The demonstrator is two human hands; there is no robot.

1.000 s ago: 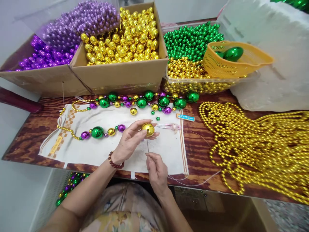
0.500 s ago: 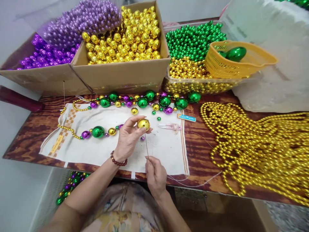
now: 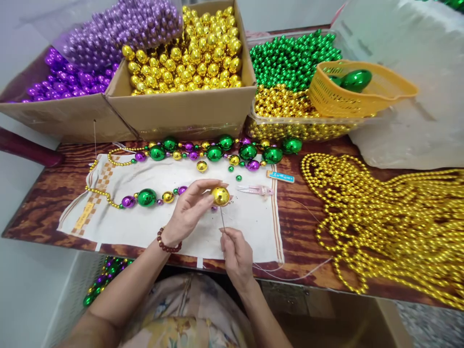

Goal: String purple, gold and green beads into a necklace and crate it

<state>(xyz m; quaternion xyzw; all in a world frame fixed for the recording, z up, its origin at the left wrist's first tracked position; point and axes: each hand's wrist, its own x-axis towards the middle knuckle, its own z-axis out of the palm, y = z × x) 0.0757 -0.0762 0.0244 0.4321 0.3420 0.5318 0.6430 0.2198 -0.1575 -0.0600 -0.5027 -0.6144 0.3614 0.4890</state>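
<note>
My left hand point(image 3: 190, 210) pinches a large gold bead point(image 3: 220, 195) above a white cloth point(image 3: 163, 227). Just below it, my right hand point(image 3: 236, 251) pinches the lower end of a thin needle point(image 3: 222, 218) whose tip points up into the bead. A partly strung strand of gold, purple and green beads point(image 3: 147, 197) lies on the cloth to the left of my left hand. A longer strand of mixed beads point(image 3: 213, 152) runs along the cloth's far edge. Thin thread trails off to the right of my right hand.
Cardboard boxes of purple beads point(image 3: 68, 82) and gold beads point(image 3: 188, 48) stand at the back. A clear tub of green and gold beads point(image 3: 290, 63) holds a yellow basket point(image 3: 348, 92). Gold bead strands point(image 3: 391, 217) pile up on the right. Small scissors point(image 3: 255, 190) lie on the cloth.
My left hand dipped the gold bead back down toward the needle, and my right hand rose slightly, so less needle shows between them.
</note>
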